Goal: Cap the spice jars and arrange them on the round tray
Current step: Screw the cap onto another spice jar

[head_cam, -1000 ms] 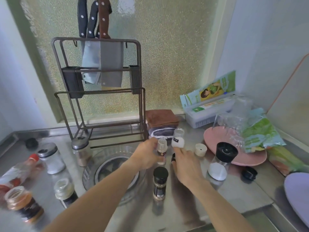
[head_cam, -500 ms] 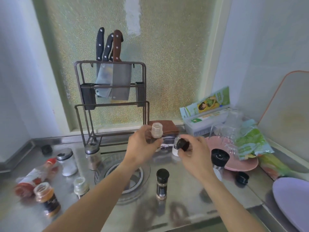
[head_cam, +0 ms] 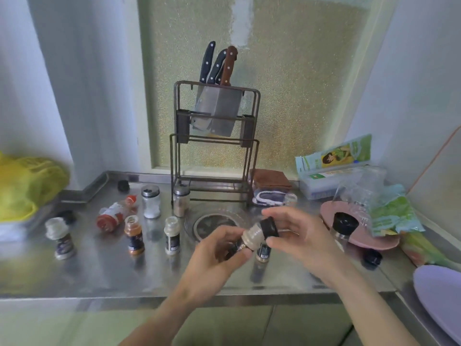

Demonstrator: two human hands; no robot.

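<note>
My left hand (head_cam: 219,253) holds a small spice jar (head_cam: 252,237) tilted to the right above the counter. My right hand (head_cam: 296,236) pinches a black cap (head_cam: 269,227) that sits on the jar's mouth. The clear round tray (head_cam: 214,216) lies on the steel counter just behind my hands. Three uncapped jars (head_cam: 172,237) stand at the left, along with a salt shaker (head_cam: 151,201) and a metal-lidded shaker (head_cam: 181,199). A capped jar (head_cam: 263,253) stands partly hidden under my hands. Loose black caps (head_cam: 372,257) lie on the counter.
A knife rack (head_cam: 214,146) stands at the back centre. A red-capped bottle (head_cam: 114,213) lies on its side at left. A black-topped grinder (head_cam: 344,227) and a pink plate (head_cam: 374,242) with plastic bags sit at right. A yellow bag (head_cam: 25,186) is far left.
Both hands came toward me and lower. The black cap, held apart from the jar before, now sits on the jar's mouth. The camera tilted up and back.
</note>
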